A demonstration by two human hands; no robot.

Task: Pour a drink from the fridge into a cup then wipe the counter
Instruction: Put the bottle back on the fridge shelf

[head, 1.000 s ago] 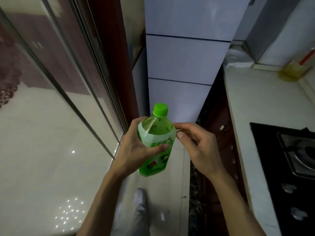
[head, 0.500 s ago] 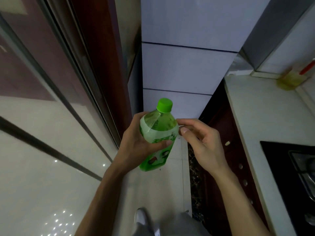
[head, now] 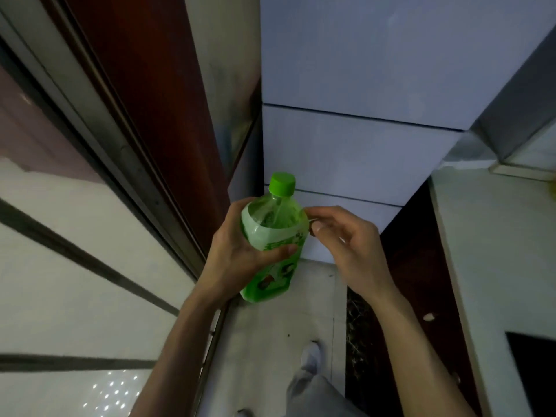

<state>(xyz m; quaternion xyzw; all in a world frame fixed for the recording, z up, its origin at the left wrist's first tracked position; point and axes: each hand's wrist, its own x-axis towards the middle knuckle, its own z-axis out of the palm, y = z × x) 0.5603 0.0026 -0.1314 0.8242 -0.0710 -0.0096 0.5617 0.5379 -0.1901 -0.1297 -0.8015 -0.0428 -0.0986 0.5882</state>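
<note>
A green plastic drink bottle (head: pixel 272 236) with a green cap and a pale label is held upright at chest height. My left hand (head: pixel 237 254) is wrapped around its middle from the left. My right hand (head: pixel 343 239) hovers at the bottle's right shoulder, thumb and forefinger pinched at the label's edge, the other fingers loosely curled. The white fridge (head: pixel 361 139) stands shut straight ahead, its door seams visible. The pale counter (head: pixel 496 251) runs along the right. No cup or cloth is in view.
A sliding glass door with a dark frame (head: pixel 126 164) fills the left. Dark cabinet fronts (head: pixel 421 281) sit under the counter. A black hob corner (head: pixel 532 371) shows at the right edge. My leg and shoe (head: pixel 310 365) stand on the narrow tiled floor.
The view has tilted up and moved closer to the fridge, so the hob has slid mostly out of frame. Both hands keep the same hold around the bottle.
</note>
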